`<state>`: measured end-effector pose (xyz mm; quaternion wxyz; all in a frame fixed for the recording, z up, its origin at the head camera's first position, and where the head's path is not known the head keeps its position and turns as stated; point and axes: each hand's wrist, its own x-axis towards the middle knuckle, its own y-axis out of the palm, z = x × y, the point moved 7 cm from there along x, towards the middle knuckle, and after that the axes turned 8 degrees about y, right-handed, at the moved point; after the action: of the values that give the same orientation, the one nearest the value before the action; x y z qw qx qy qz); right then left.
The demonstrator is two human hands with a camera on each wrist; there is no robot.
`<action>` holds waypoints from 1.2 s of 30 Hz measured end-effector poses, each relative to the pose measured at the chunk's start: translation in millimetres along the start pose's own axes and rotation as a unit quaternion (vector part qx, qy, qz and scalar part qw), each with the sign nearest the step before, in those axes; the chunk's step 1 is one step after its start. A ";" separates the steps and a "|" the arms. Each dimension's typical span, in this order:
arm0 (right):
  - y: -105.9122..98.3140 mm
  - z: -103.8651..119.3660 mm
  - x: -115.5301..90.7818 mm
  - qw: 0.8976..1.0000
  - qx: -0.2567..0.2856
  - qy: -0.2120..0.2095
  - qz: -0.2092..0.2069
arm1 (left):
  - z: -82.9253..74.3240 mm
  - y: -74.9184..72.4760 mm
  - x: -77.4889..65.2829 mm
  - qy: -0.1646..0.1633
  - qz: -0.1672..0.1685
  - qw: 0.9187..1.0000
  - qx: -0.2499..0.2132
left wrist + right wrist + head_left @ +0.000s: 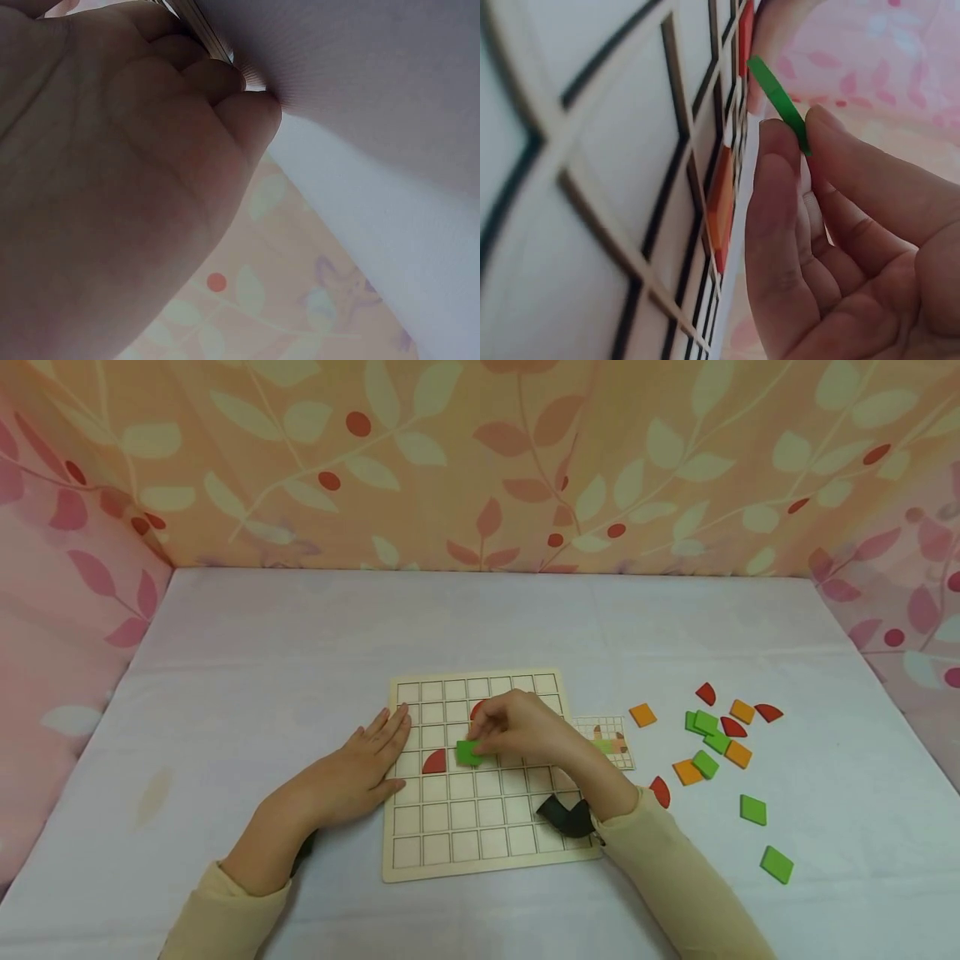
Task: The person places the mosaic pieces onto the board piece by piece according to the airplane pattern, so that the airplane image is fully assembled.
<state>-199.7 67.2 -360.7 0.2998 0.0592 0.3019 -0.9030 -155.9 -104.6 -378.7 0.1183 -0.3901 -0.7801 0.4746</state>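
A wooden grid board (495,863) lies on the white-covered table. My right hand (525,727) pinches a green square tile (467,753) between thumb and fingertips, just over the board. The right wrist view has this tile (780,101) tilted, edge-on and apart from the grid. A red quarter-round piece (434,762) sits in a square to its left. Another red piece (477,707) shows partly behind the right hand. An orange piece (720,202) on the board appears only in the right wrist view. My left hand (348,781) rests along the board's left edge, fingers extended.
A small printed pattern card (611,727) lies at the board's right side, partly covered by the right forearm. Farther right are scattered green tiles (753,810), orange tiles (642,715) and red quarter-round pieces (768,712). Patterned cloth (480,468) rises behind the table.
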 end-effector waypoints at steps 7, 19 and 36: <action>6.6 -1.9 4.9 1.000 -0.021 0.016 0.001 | 0.6 0.2 0.4 -0.002 -0.001 1.000 -0.002; 7.1 -0.9 5.5 0.999 -0.031 0.034 -0.009 | 1.4 1.1 1.1 -0.004 0.001 1.000 0.001; 5.8 -2.5 4.6 0.998 -0.052 0.041 -0.021 | -0.9 -0.4 -0.7 -0.006 -0.002 1.000 -0.002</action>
<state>-200.3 62.6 -367.0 0.2708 0.0741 0.3615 -0.8891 -155.1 -104.6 -377.8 0.1139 -0.3861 -0.7825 0.4751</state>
